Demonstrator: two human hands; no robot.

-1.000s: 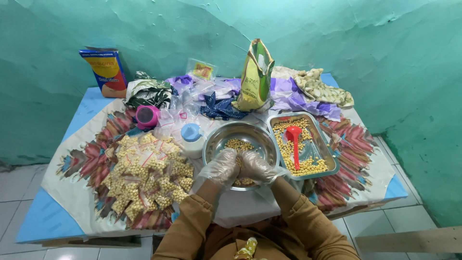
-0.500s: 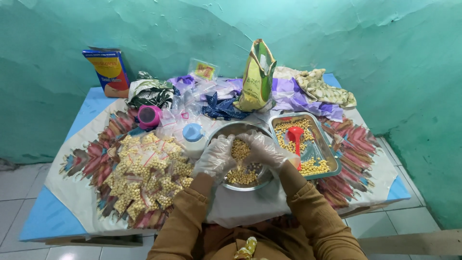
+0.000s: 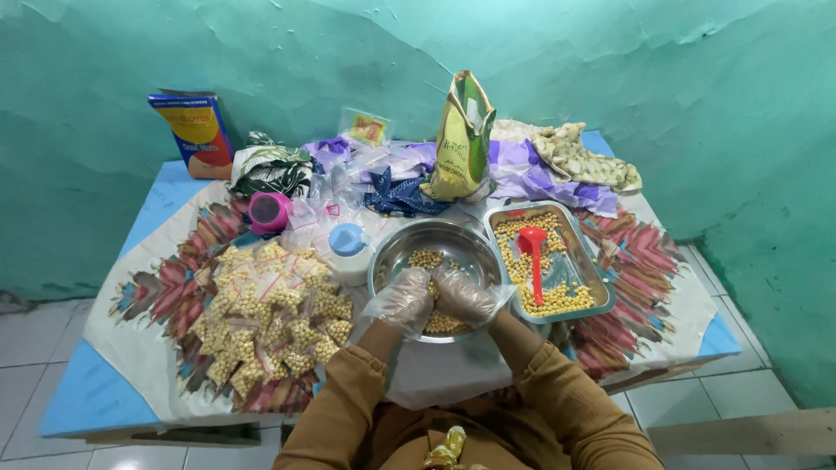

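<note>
Both my hands wear clear plastic gloves and meet over the near half of a steel bowl (image 3: 390, 245) holding yellow beans (image 3: 425, 258). My left hand (image 3: 403, 301) and my right hand (image 3: 467, 296) have curled fingers that touch each other just above the beans. Whether anything is pinched between them is hidden by the gloves. A metal tray (image 3: 603, 300) of the same beans stands right of the bowl, with a red scoop (image 3: 533, 250) lying in it.
A heap of small filled plastic bags (image 3: 270, 318) lies left of the bowl. A white jar with a blue lid (image 3: 348, 245), a pink round container (image 3: 268, 211), empty bags, a green-yellow pouch (image 3: 461, 139), a blue-orange box (image 3: 196, 130) and cloths (image 3: 583, 161) crowd the back of the table.
My hands reached deeper into the bowl half a second ago and have drawn back toward its near rim, still together.
</note>
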